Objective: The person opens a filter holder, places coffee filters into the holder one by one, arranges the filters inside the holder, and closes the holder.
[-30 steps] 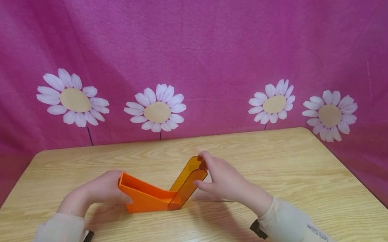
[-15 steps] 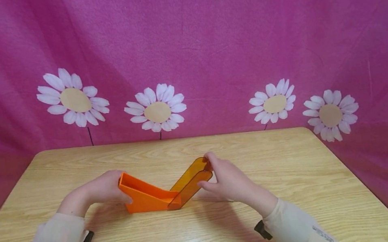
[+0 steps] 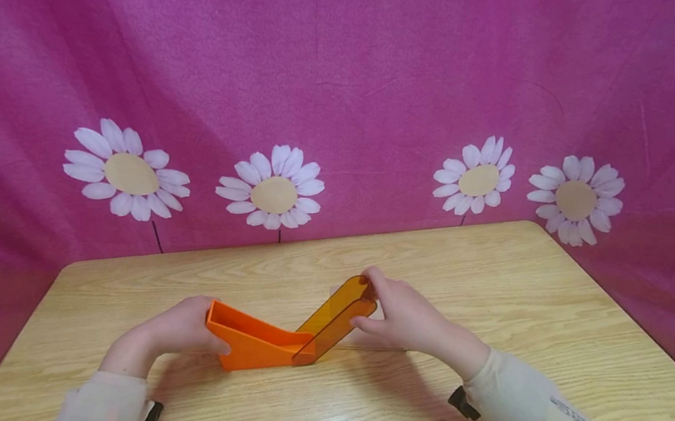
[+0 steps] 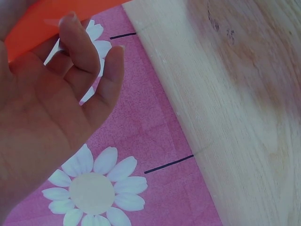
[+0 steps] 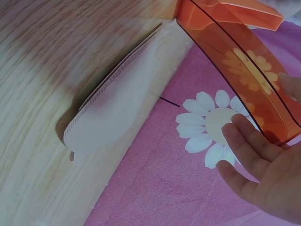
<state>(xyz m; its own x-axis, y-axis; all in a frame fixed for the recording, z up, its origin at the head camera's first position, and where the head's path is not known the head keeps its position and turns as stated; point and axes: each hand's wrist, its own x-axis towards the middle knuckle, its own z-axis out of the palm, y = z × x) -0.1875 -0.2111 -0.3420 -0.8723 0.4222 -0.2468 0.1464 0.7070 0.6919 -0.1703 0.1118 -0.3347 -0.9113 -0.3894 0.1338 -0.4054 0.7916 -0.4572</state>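
An opaque orange plastic box [image 3: 252,339], narrow with a sloping open top, stands on the table. Its see-through amber lid [image 3: 339,317] joins it at the low right end and slants up to the right, swung away from the box. My left hand [image 3: 183,328] grips the box's tall left end between thumb and fingers. In the left wrist view, its other fingers curl loosely beside the orange wall. My right hand [image 3: 402,312] pinches the lid's raised far end, with the thumb on the near side. The right wrist view shows the remaining fingers spread below the amber lid [image 5: 244,70].
Just behind the lid and right hand, a thin pale stack of sheets [image 5: 113,99] with a ridged edge lies on the wooden table [image 3: 262,419]. A pink cloth with white daisies [image 3: 360,93] hangs behind and around the table.
My right hand has moved slightly right and down, swinging the amber lid wider from the orange box. The left hand and the box have stayed in place.
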